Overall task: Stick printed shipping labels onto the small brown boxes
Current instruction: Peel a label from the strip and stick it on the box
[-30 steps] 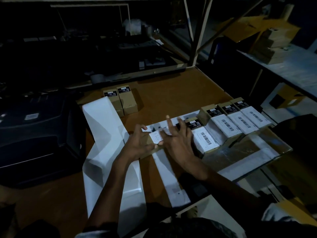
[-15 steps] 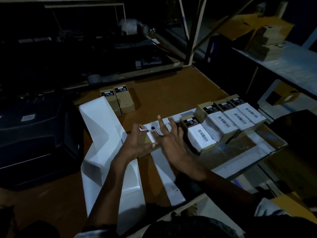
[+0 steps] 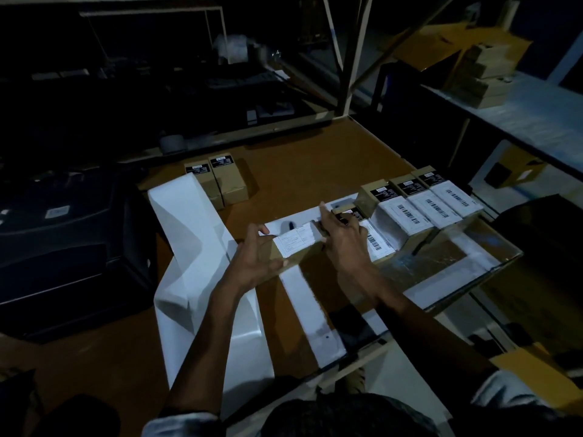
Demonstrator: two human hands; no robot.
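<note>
A small brown box (image 3: pixel 293 261) lies on the table between my hands, with a white shipping label (image 3: pixel 296 242) on its top. My left hand (image 3: pixel 255 260) grips the box's left end, thumb on the near side and fingers on the far side. With straight fingers, my right hand (image 3: pixel 344 241) presses on the label's right edge. Just right of it lies a labelled box (image 3: pixel 377 244), partly hidden by that hand. Three more labelled boxes (image 3: pixel 432 208) stand in a row further right. Two unlabelled brown boxes (image 3: pixel 220 184) stand at the back.
A long white strip of label backing (image 3: pixel 189 241) runs from the black printer (image 3: pixel 63 247) on the left down to the table's near edge. Another white strip (image 3: pixel 309 310) lies under the hands. A clear sheet (image 3: pixel 448 260) covers the table's right corner. Shelves with cartons (image 3: pixel 485 74) stand at right.
My right hand has slid to the right across the box top, uncovering the label that it hid before. My left hand keeps its grip on the box's left end.
</note>
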